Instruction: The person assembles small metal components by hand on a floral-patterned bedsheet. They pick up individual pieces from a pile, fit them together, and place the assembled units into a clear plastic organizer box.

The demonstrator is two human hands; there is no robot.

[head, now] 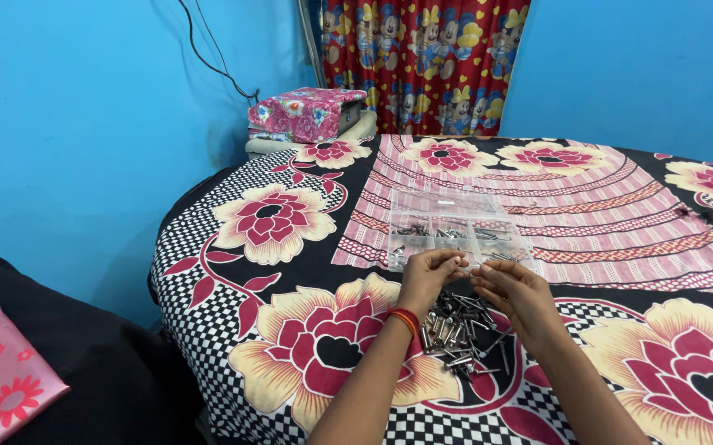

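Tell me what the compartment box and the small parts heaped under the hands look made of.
Compartment box: clear, glossy plastic by the look; the bedsheet pattern shows through its lid and walls.
Pile of small parts: probably metal, silvery with bright glints and some darker pieces; too small to tell their exact kind.

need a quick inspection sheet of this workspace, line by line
surface: bed sheet, floral and checkered print
job's things: pile of small metal parts beneath the hands; clear compartment box behind, holding similar parts
clutter: folded floral cloths at the bed's far corner
grippers: left hand and right hand close together, fingers pinching something too small to identify
cables: black wire on the blue wall
surroundings: patterned curtain
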